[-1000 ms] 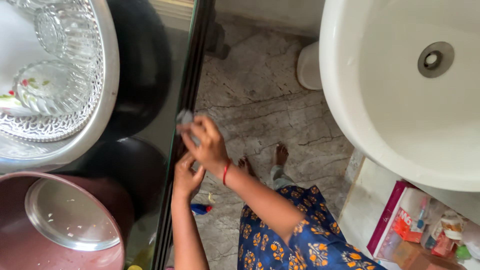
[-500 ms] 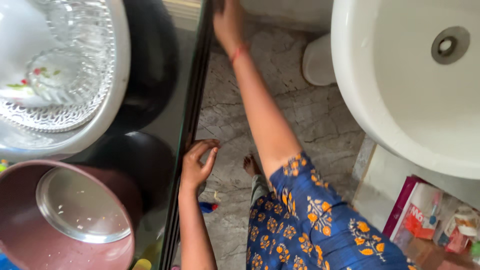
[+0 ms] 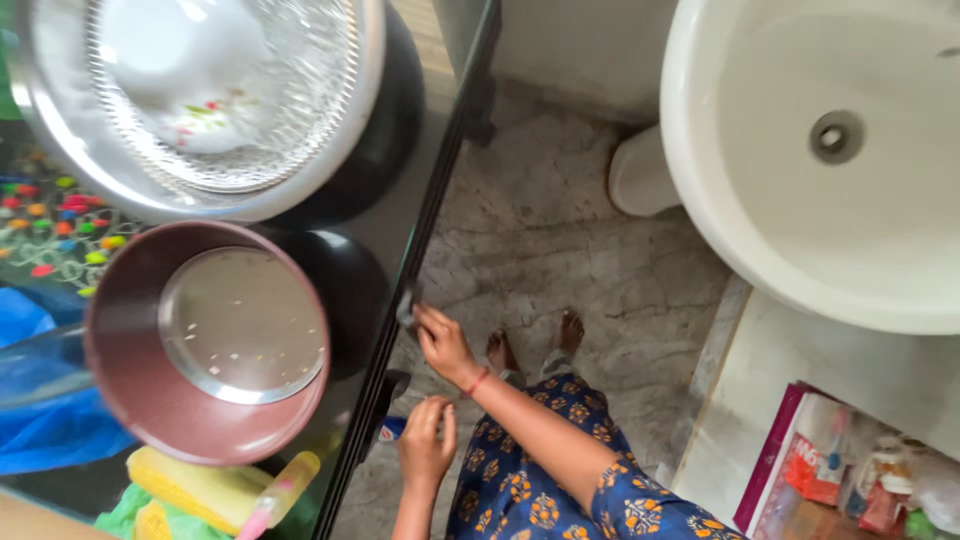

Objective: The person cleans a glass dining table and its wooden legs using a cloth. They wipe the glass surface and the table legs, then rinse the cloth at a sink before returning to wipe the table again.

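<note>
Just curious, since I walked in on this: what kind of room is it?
Probably a home's wash or dining corner: a white washbasin stands over a marble floor, beside a dark glass table carrying a steel plate and a glass dish.

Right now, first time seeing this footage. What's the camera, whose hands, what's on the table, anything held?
No robot here: one head-worn camera looks straight down at a person's own bare hands. The right hand presses a small grey cloth against the dark edge of a glass table. The left hand hangs lower beside that edge and holds nothing visible. On the table: a maroon pot with a steel plate inside, and a steel basin of dishes. A white washbasin stands to the right, above the marble floor.
</note>
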